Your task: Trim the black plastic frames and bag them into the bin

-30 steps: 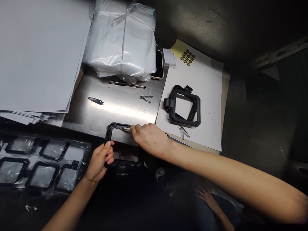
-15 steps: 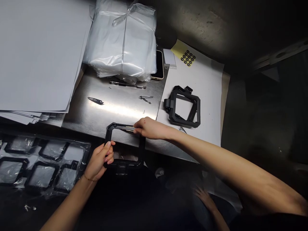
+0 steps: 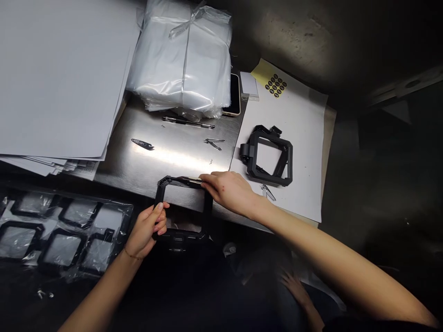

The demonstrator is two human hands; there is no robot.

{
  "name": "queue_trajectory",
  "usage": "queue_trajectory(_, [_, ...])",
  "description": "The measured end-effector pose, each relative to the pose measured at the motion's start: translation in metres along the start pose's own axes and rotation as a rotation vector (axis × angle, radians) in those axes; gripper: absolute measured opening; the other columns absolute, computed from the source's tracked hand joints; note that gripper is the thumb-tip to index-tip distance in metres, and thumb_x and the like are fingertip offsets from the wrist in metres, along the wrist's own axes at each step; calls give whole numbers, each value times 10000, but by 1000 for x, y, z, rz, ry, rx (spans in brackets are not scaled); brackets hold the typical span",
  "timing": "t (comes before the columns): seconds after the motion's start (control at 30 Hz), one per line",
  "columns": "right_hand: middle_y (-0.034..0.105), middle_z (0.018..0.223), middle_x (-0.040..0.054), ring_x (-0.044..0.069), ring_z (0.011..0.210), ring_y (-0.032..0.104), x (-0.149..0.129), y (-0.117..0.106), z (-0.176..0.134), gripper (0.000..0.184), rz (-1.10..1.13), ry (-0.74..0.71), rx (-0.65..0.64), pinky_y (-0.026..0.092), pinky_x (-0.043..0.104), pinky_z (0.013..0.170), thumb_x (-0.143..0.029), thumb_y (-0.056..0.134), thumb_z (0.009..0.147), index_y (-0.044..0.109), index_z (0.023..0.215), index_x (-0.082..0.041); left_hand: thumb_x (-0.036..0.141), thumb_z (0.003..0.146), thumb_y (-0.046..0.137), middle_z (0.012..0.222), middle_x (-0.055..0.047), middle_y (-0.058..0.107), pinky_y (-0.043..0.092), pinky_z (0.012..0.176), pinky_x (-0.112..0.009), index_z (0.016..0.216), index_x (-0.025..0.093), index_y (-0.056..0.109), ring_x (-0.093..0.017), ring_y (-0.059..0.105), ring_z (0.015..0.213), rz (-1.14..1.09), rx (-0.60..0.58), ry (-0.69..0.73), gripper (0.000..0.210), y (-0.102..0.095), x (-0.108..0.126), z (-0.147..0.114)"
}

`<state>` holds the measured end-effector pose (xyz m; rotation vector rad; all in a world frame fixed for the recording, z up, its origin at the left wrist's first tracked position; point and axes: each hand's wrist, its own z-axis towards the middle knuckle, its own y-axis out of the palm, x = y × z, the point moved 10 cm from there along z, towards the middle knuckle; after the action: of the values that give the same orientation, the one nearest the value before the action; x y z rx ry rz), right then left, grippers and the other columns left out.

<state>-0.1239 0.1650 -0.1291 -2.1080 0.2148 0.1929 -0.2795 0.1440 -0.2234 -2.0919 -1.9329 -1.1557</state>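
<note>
My left hand [image 3: 147, 228] is closed around the left side of a black octagonal-cornered frame [image 3: 161, 191], which is held out over the table's front edge. At the frame's top bar, my right hand [image 3: 224, 189] pinches a slim pale metal tool [image 3: 191, 180] lying along that bar. The tool's exact kind is unclear, since my fingers cover its end. My right hand also hides the frame's upper right corner. Farther right, a second black frame assembly [image 3: 290, 161] rests on white paper [image 3: 304, 133].
Nail clippers [image 3: 213, 143], a pen [image 3: 188, 122] and a small dark pointed tool [image 3: 142, 144] lie on the metal table. More clippers [image 3: 268, 192] lie near my right wrist. Behind stands a tied bundle of plastic bags [image 3: 183, 60]. Another person's hand [image 3: 294, 283] shows below.
My right hand has shifted slightly right and turned, and the slim tool now sits nearer the bar's right part. My left hand keeps its grip. The whole view has drifted a little.
</note>
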Motion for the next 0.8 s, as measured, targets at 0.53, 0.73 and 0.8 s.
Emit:
queue_trajectory(0.53, [563,723,69,174,630,552,-38,-2,7,204,-340,-163,26,240,257,449,-117,340,824,494,954,-141,286,774,508,487,98,332,233,323,-152,778,122,556,-10,226,335,-20,-5,4,170,0,0,0])
queue_trajectory(0.73, [561,710,58,171,595,549,-38,-3,6,209,-373,-198,51,224,259,423,-101,350,811,496,955,-139,285,783,496,487,97,317,228,328,-153,789,118,557,-11,225,342,-11,-14,0,178,-1,0,0])
queue_trajectory(0.8, [560,709,55,176,591,552,-38,-4,6,216,-382,-202,58,220,263,415,-94,355,801,499,954,-139,288,781,497,488,97,314,225,327,-152,791,117,559,-10,221,343,-12,-13,1,182,-1,0,0])
